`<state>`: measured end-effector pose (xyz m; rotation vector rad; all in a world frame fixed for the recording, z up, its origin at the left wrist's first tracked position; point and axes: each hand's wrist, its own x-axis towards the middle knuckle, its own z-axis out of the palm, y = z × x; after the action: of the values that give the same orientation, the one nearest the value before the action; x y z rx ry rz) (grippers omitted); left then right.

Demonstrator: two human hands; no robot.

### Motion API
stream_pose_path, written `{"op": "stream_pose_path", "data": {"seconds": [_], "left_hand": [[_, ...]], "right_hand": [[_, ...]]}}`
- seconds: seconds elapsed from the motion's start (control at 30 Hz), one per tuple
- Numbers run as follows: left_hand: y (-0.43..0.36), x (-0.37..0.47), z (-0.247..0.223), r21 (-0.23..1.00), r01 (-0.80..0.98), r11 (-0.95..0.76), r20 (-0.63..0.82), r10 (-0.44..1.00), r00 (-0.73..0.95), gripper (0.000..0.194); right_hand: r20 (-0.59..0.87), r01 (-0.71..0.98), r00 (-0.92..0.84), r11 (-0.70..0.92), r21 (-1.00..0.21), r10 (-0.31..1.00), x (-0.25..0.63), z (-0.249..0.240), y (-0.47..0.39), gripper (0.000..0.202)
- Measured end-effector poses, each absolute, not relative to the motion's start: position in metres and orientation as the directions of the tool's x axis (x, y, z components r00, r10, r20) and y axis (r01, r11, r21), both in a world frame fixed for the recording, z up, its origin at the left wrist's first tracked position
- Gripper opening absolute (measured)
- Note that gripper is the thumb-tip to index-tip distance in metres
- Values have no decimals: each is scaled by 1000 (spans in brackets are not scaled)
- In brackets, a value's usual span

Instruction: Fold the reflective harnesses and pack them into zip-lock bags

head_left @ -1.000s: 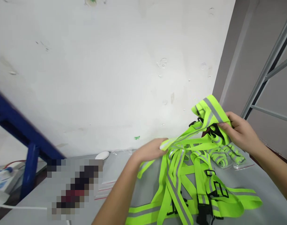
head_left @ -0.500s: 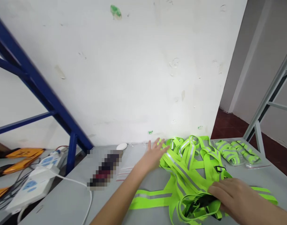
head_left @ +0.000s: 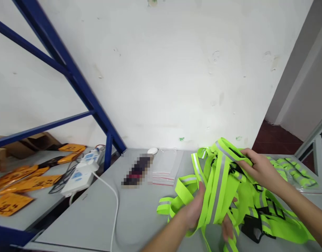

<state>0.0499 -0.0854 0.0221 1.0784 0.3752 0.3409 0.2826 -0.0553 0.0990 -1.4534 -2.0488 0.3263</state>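
Reading our view like a clock, with its middle as the middle of the clock, the bright green straps [head_left: 219, 189] are at 4 o'clock. They make a big floppy bunch, partly held up over the grey table [head_left: 97, 203]. Our left hand [head_left: 193, 210], at 5 o'clock, curls around the low part, thumb in front and some fingers poking out on the other side. Our right hand [head_left: 258, 166], between 3 and 4 o'clock, pinches the top loop.

We seem to be gathering the straps together. To do it well, we think we should squeeze snugly with the left hand, so nothing slips out, and smooth the top loop with the right. The bands should lie side by side with no twists. The loose loops [head_left: 185, 190], toward 9 o'clock of the bunch, could get left out, so we should tuck them in. The black clips [head_left: 255, 227], toward 4 o'clock of it, could snag, so we should go slow there.

Some bits are hard to see. The bands hide most of our left palm. The bottom edge cuts off some straps, and we cannot tell where one stops and another begins. Our right hand and right arm [head_left: 305, 209] partly cover the rolled straps [head_left: 299, 171] at their side. At 7 o'clock, a patch of dark blocks [head_left: 138, 171] hides whatever lies there.
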Motion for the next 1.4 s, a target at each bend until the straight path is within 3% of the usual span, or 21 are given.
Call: {"op": "stream_pose_path", "data": {"seconds": [0.13, 0.23, 0.33, 0.4, 0.5, 0.6, 0.7, 0.8, 0.9, 1.03, 1.1, 1.17, 1.27, 1.4], "left_hand": [[-67, 21, 32, 959, 71, 273, -215, 544, 811, 55], [-45, 4, 52, 966, 247, 78, -234, 672, 703, 39], [-21, -4, 72, 873, 444, -202, -120, 793, 597, 53], [-6, -7, 79, 775, 553, -308, -112, 794, 598, 64], [16, -14, 83, 680, 670, -299, -260, 755, 601, 73], [38, -33, 86, 595, 776, -207, -396, 765, 508, 71], [59, -55, 90, 518, 839, -167, -408, 814, 414, 68], [73, -56, 95, 432, 887, -162, -342, 881, 327, 81], [70, -17, 94, 446, 857, -259, -245, 886, 395, 91], [45, 74, 81, 590, 687, -424, -160, 773, 614, 80], [35, 116, 72, 748, 527, -404, -107, 710, 696, 87], [30, 146, 64, 907, 322, -272, -57, 678, 733, 94], [28, 164, 55, 994, 58, -89, 15, 660, 751, 89], [22, 155, 53, 993, 60, -99, 23, 676, 736, 64]], "right_hand": [[294, 710, -162, 318, -628, 942, 285, 96, -32, 26], [321, 642, -104, 310, -701, 941, 289, 99, -28, 24], [312, 551, -32, 277, -787, 950, 291, 110, -31, 25], [272, 493, -7, 240, -836, 962, 291, 119, -34, 26], [178, 369, 8, 163, -915, 984, 294, 126, -35, 28], [99, 228, 64, 82, -970, 993, 306, 122, -31, 34], [89, 330, 196, 20, -944, 977, 327, 107, -27, 38], [71, 499, 249, -65, -864, 966, 347, 86, -27, 39], [35, 533, 243, -103, -840, 969, 358, 67, -31, 37], [25, 514, 218, -93, -853, 976, 358, 57, -40, 32], [56, 496, 171, -37, -868, 984, 355, 57, -47, 33], [142, 519, 98, 71, -852, 985, 352, 59, -56, 35], [280, 659, 6, 207, -723, 960, 351, 59, -70, 34], [383, 844, -100, 282, -457, 918, 349, 50, -80, 30]]}}
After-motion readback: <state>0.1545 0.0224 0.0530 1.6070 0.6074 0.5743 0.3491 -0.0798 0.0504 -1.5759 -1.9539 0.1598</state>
